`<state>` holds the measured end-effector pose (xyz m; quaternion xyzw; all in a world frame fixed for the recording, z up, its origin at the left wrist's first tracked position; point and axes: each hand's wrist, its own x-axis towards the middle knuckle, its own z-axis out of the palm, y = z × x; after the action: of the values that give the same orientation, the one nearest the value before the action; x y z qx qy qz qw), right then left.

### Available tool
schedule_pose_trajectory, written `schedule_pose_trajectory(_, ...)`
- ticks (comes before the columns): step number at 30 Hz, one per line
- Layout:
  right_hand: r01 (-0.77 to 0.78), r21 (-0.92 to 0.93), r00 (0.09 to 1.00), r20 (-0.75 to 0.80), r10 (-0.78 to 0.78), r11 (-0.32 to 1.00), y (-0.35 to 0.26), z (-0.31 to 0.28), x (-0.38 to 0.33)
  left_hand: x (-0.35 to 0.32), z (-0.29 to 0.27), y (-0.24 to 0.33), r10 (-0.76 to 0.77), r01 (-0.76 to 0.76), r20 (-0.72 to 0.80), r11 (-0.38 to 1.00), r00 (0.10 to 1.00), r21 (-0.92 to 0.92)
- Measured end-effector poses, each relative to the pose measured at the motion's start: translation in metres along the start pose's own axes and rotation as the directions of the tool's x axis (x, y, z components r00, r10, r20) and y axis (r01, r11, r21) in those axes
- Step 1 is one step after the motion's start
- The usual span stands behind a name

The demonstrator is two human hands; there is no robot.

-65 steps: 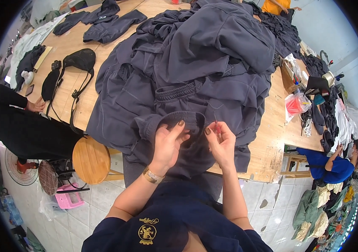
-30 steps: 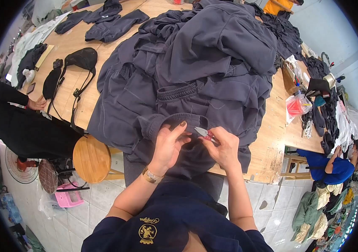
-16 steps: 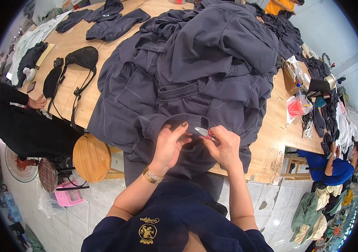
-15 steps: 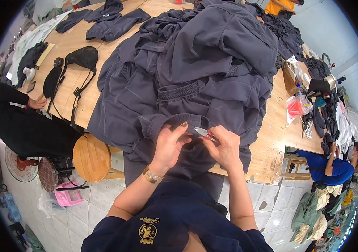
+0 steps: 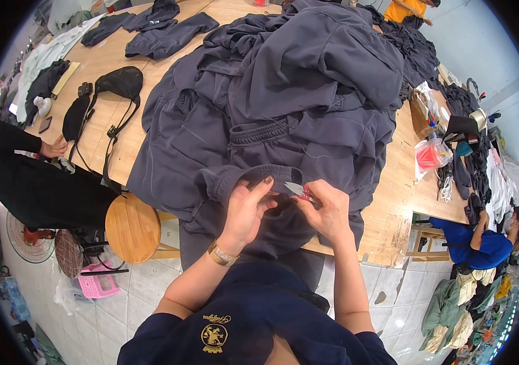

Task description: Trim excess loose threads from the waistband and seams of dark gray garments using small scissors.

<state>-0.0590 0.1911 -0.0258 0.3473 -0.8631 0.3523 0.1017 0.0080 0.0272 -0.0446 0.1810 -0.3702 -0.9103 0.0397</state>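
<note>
Head view: the right hand (image 5: 327, 210) grips snips (image 5: 293, 188) at the waistband (image 5: 280, 174), work seemingly unfinished; left hand (image 5: 245, 213) loosely curled there, grip unclear; pile (image 5: 332, 79) beyond both.

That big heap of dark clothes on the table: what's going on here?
Someone is handling a dark grey garment at the near edge of the heap of clothes on a wooden table. Their left hand is at its gathered band. Their right hand holds red-handled snips, blades pointing toward the left hand; whether they touch the cloth is hard to tell.
</note>
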Motion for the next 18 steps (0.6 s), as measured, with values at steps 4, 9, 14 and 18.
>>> schedule_pose_trajectory(4,0.048,-0.042,0.998,0.035,-0.046,0.998,-0.002,-0.001,0.001,0.000,-0.001,0.000,-0.005,0.005,0.017,1.000,1.000,0.001)
schedule_pose_trajectory(9,-0.299,0.553,0.937,0.017,0.348,0.777,0.005,0.006,-0.003,-0.001,0.000,0.001,-0.027,0.026,0.029,1.000,0.999,0.011)
schedule_pose_trajectory(14,-0.386,0.712,0.892,0.126,0.434,0.586,-0.022,0.008,0.024,-0.007,0.006,-0.005,-0.046,0.046,0.020,0.999,0.999,0.022)
schedule_pose_trajectory(18,-0.535,0.665,0.838,0.340,0.426,0.521,-0.009,0.005,0.021,-0.008,0.004,-0.001,-0.021,0.020,0.014,0.999,1.000,0.028)
